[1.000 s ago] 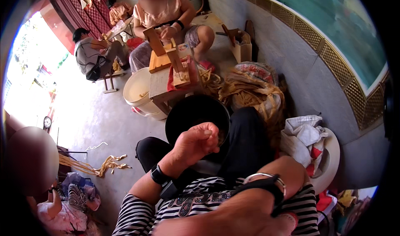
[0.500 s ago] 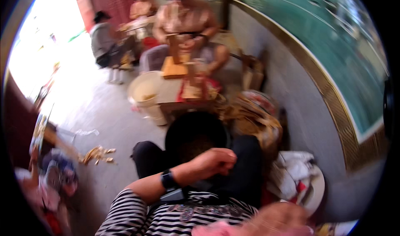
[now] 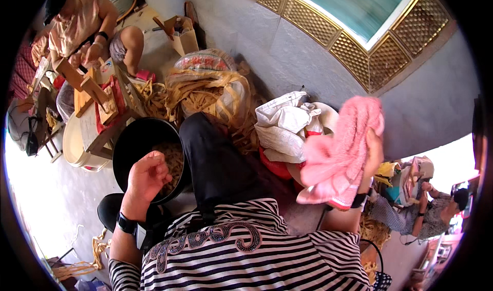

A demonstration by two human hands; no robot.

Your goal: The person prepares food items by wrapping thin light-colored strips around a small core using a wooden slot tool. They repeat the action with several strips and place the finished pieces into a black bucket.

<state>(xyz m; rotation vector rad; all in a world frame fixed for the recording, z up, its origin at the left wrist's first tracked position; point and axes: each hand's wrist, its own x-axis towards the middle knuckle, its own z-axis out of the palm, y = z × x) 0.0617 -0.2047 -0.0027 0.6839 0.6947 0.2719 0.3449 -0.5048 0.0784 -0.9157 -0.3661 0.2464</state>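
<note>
My right hand (image 3: 374, 153), raised on the right side, grips a fluffy pink towel (image 3: 345, 150) that hangs down in folds. The cloth hides part of the fingers. My left hand (image 3: 148, 177) hovers over the near side of a black bucket (image 3: 123, 148) between my knees. Its fingers are loosely curled in, and nothing shows in them. Small light-brown pieces (image 3: 177, 160) lie at the bottom of the bucket, partly covered from view by this hand.
Ahead on the left is a small wooden bench (image 3: 131, 103) with wooden blocks; a person (image 3: 84, 21) works behind it. A cream bucket (image 3: 77, 142) stands beside it. Sacks with tan strips (image 3: 208, 93) and a white sack (image 3: 285, 124) line the wall. Another person (image 3: 436, 214) sits at right.
My view has swung toward the right. The pink towel, at the lower edge before, is now held up in my right hand. My left hand has moved left over the bucket.
</note>
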